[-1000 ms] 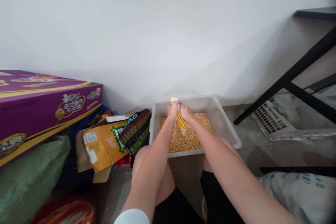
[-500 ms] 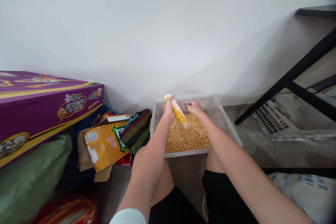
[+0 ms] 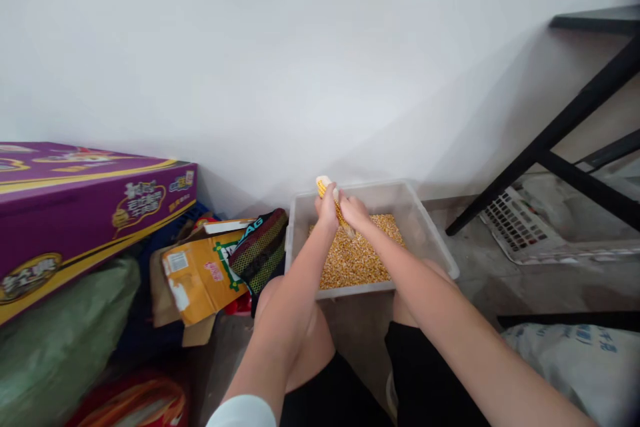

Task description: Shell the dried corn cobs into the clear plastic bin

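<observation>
My left hand (image 3: 327, 208) is wrapped round a corn cob (image 3: 322, 183), which slants over the bin with its upper tip showing above my fingers. Part of the cob looks bare and pale, while yellow kernels still cover another part. Against the cob's right side lies my right hand (image 3: 355, 211), its fingers curled and pressed to it; the fingertips are partly hidden. Beneath both hands a translucent plastic bin (image 3: 431, 233) holds a layer of loose corn kernels (image 3: 357, 261).
Left of the bin lie a mesh bag (image 3: 261, 243), a yellow package (image 3: 205, 277) and a large purple box (image 3: 95, 213). To the right stand a black metal frame (image 3: 525, 157) and a white plastic basket (image 3: 520, 230). A white sack (image 3: 575, 360) lies at lower right. A wall rises behind the bin.
My right hand has moved left and now touches the cob, having been apart from it. My left hand, still gripping the cob, has shifted slightly right.
</observation>
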`<state>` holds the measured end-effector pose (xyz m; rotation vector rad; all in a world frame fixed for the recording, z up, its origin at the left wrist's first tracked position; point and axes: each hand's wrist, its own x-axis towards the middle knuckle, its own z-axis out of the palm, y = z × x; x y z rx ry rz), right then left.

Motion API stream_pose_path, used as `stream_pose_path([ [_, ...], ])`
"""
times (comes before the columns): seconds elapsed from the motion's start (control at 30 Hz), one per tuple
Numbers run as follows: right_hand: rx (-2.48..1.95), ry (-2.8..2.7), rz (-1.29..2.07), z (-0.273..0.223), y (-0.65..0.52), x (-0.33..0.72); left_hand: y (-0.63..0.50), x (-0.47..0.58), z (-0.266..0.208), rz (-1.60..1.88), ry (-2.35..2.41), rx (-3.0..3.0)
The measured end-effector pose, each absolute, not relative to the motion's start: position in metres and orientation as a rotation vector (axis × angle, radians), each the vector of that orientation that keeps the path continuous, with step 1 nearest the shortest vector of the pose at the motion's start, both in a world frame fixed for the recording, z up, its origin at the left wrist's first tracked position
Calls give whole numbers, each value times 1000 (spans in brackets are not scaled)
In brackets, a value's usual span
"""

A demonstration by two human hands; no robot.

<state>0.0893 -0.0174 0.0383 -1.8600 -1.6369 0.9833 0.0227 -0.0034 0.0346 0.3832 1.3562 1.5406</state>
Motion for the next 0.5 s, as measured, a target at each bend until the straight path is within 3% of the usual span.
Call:
stream_pose_path([
  [0.1,-1820,-1544,1030,38,-14,93,-10,31,33,1601,1286,476],
  [0.23,-1611,-1389,1389,35,-6,106,-7,28,39,1545,1254,363],
  [0.4,-1697,-1231,1230,35,1,125,-3,20,46,1482,1291,356],
  [0.5,-1611,-1082,1404,42,5,133,-3,19,47,1458,1283,333],
])
